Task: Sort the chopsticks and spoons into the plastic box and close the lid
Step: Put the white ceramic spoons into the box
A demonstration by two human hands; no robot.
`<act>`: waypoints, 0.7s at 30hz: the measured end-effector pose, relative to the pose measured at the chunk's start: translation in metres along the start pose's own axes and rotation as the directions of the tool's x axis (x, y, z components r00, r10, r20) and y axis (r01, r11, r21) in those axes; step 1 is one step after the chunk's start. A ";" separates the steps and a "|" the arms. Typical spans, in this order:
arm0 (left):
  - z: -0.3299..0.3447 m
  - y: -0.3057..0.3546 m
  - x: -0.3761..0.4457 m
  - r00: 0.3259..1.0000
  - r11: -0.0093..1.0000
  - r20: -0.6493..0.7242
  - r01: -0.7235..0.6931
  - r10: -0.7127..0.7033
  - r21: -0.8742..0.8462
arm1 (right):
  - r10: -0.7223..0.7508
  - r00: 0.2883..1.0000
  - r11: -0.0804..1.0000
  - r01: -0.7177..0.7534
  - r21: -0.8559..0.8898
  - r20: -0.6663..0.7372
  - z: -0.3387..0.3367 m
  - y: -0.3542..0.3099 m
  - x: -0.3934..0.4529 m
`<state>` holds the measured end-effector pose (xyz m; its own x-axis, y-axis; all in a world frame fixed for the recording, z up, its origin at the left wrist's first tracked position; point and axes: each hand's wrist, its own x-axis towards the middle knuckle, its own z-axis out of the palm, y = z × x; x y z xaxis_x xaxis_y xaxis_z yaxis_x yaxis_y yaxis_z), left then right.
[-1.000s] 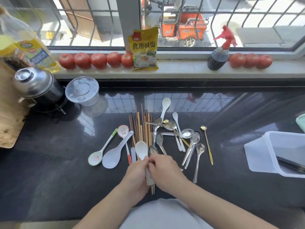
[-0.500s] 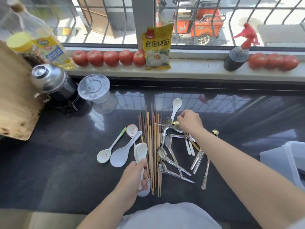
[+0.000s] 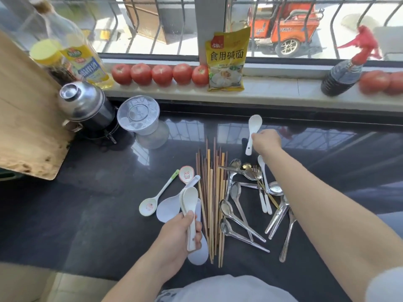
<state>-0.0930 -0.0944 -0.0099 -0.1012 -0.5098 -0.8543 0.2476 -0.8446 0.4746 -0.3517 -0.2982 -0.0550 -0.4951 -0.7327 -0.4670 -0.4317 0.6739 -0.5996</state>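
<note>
A: Why is the left hand (image 3: 182, 231) gripping those stacked white ceramic soup spoons (image 3: 189, 205) upright like that?

B: It looks like sorting by kind. The fingers and thumb are curling round the handles, bowls pointing away and nested, so more of the same sort can be added. The forearm is coming in low from the bottom edge, hovering over the black glossy countertop (image 3: 87, 203) beside the bundle of wooden chopsticks (image 3: 212, 199).

A: And the right hand (image 3: 266, 141)?

B: It is reaching far forward, arm nearly straight, pinching another white ceramic spoon (image 3: 253, 132) by its handle, bowl toward the window. That spoon is clear of the pile; I'd guess it is joining the stack.

A: The rest?

B: The steel spoons (image 3: 237, 212) are lying tangled right of the chopsticks, with the white plastic rice paddle (image 3: 169, 208) and the green-handled small spoon (image 3: 157, 197) to their left.

A: And the plastic box?

B: It isn't showing in this view, so nothing can be said of its lid.
</note>
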 end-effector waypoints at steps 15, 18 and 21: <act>0.051 -0.023 0.011 0.996 0.998 0.063 0.060 -0.061 0.014 | -0.204 0.855 0.913 0.342 -0.222 0.476 0.023 0.082 -0.216; 0.036 -0.025 0.010 0.997 0.994 0.025 0.069 -0.072 0.082 | -0.181 0.683 0.925 0.362 -0.113 0.707 0.009 0.075 -0.200; 0.019 -0.023 0.003 0.995 0.993 -0.025 0.094 -0.093 0.072 | -0.203 0.896 0.900 0.329 -0.285 0.394 0.003 0.087 -0.147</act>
<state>-0.1172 -0.0796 -0.0194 -0.0996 -0.4249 -0.8997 0.1673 -0.8985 0.4058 -0.3142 -0.1321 -0.0403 -0.0592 -0.8309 -0.5533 -0.7667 0.3928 -0.5078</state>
